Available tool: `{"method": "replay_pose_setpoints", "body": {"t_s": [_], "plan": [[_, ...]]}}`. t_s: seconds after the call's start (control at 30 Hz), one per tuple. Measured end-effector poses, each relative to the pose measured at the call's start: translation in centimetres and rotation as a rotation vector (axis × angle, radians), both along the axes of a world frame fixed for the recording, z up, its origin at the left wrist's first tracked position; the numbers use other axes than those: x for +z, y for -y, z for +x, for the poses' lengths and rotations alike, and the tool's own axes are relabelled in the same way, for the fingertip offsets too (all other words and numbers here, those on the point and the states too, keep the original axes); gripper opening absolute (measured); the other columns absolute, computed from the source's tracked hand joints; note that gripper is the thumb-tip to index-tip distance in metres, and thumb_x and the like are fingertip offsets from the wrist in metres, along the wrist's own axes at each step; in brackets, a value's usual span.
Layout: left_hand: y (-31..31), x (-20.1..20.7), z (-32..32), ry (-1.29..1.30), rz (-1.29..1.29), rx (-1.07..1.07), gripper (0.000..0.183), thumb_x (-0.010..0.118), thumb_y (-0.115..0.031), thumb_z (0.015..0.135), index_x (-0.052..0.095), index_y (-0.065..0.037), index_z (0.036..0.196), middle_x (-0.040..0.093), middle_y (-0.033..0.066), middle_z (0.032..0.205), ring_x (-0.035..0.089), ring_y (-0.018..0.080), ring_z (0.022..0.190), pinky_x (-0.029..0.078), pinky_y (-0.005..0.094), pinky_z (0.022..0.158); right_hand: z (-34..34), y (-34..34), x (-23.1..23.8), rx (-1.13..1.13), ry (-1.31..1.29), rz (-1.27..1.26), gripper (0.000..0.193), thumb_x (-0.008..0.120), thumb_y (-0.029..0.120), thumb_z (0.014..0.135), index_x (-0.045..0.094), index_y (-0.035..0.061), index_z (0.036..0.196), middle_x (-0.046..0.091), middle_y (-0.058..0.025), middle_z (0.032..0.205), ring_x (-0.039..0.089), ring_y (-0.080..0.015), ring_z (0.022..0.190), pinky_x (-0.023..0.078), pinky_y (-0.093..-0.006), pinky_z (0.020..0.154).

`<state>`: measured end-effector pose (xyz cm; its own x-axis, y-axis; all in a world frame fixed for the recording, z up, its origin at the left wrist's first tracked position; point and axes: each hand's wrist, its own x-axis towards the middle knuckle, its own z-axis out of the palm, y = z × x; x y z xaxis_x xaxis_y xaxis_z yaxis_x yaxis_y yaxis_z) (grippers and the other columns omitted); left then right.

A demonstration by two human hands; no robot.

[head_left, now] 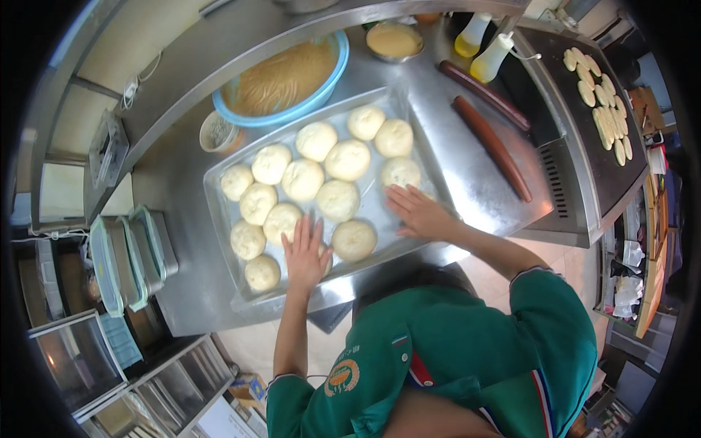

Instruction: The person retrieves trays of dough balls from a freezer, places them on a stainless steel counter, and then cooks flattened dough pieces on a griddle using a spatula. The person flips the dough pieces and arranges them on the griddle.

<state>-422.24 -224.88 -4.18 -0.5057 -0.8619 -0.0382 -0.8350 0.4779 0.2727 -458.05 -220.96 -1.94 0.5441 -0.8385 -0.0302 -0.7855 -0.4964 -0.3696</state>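
Observation:
Several round, pale dough balls (347,160) lie in a shallow metal tray (219,212) on the steel counter. My left hand (304,259) is flat with its fingers spread, over a dough ball near the tray's front edge. Just part of that ball (326,258) shows beside the hand. At the tray's right side my right hand (420,213) is stretched out palm down, its fingertips at the lower edge of a dough ball (400,174) with dark flecks. Whatever lies beneath the right palm is mostly hidden. Neither hand grips anything.
Behind the tray stand a blue basin (337,69) of brownish paste and a small tub (219,133). Two rolling pins (493,146) lie to the right, near squeeze bottles (493,58) of yellow liquid and a bowl (395,41). Flat dough pieces rest on a dark griddle (577,109).

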Motion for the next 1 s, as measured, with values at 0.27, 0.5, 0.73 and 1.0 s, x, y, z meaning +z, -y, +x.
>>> {"method": "replay_pose_setpoints", "body": {"t_s": [0.27,0.5,0.73,1.0], "plan": [[-1.2,2.0,-10.8,-0.055,-0.063,-0.094,0.079,0.062,-0.035,0.087,0.027,-0.004,0.15,0.022,0.0161,0.158,0.02,0.0321,0.146,0.011,0.0594,0.116,-3.6,0.5,1.4,0.021,0.208,0.017,0.072,0.068,0.03,0.086,0.037,-0.0004,0.144,0.03,-0.0201,0.153,0.031,-0.0339,0.141,0.027,-0.0461,0.115],[-1.5,2.1,-14.9,-0.021,0.064,-0.051,0.078,0.064,-0.032,0.087,0.027,-0.004,0.149,0.022,0.0172,0.157,0.022,0.0331,0.145,0.013,0.0578,0.116,-23.8,11.3,-0.4,-1.024,0.943,-0.481,0.07,0.073,0.016,0.084,0.038,-0.0042,0.141,0.045,-0.0221,0.138,0.046,-0.0333,0.127,0.036,-0.0397,0.108],[0.3,3.8,-20.5,-0.044,-0.119,0.099,0.076,0.063,-0.029,0.088,0.026,-0.002,0.149,0.022,0.0239,0.155,0.022,0.0372,0.144,0.017,0.0544,0.116,-36.0,22.0,-3.1,-1.212,0.683,-0.629,0.074,0.082,0.024,0.073,0.046,-0.0031,0.133,0.054,-0.0244,0.127,0.052,-0.036,0.12,0.04,-0.0413,0.103],[11.1,6.4,-31.5,-2.001,0.55,0.488,0.053,0.026,-0.034,0.106,0.047,0.009,0.127,0.051,0.0242,0.135,0.048,0.0357,0.127,0.036,0.0443,0.111,-30.4,20.3,2.3,-0.491,0.235,-0.802,0.049,0.07,0.005,0.068,0.058,0.0074,0.116,0.06,-0.015,0.112,0.056,-0.0341,0.108,0.038,-0.0536,0.103]]}}
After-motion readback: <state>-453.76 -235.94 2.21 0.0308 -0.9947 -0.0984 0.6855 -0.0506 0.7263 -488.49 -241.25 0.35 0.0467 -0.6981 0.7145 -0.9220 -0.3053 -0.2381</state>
